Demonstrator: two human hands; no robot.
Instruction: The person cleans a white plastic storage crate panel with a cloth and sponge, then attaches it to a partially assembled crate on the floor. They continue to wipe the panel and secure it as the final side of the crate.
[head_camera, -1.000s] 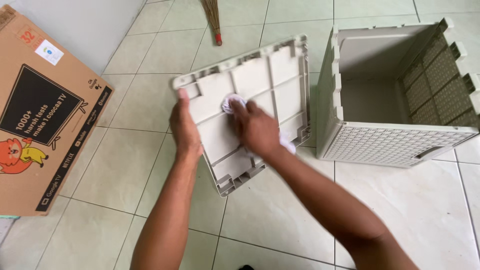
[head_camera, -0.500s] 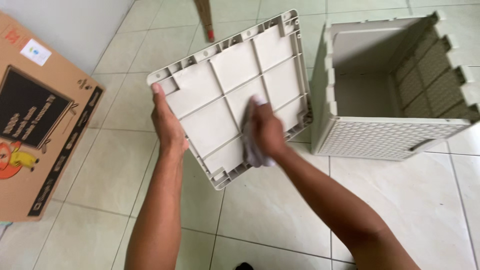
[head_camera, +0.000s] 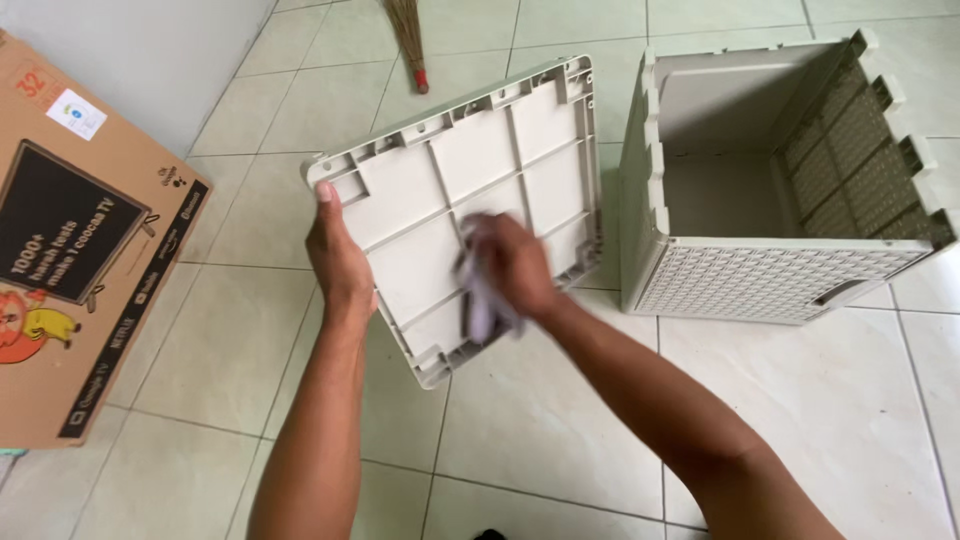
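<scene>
The left hand (head_camera: 340, 262) holds the grey ribbed lid (head_camera: 470, 200) by its edge, tilted above the tiled floor (head_camera: 540, 420) — the right hand (head_camera: 515, 265) presses a pale cloth (head_camera: 478, 305) closed in its grip against the lid's underside, just beside the open crate (head_camera: 770, 180).

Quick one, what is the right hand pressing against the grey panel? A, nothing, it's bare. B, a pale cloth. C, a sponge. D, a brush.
B: the right hand bunches a pale cloth against the ribbed face of the panel, while the left hand grips the panel's edge.
</scene>
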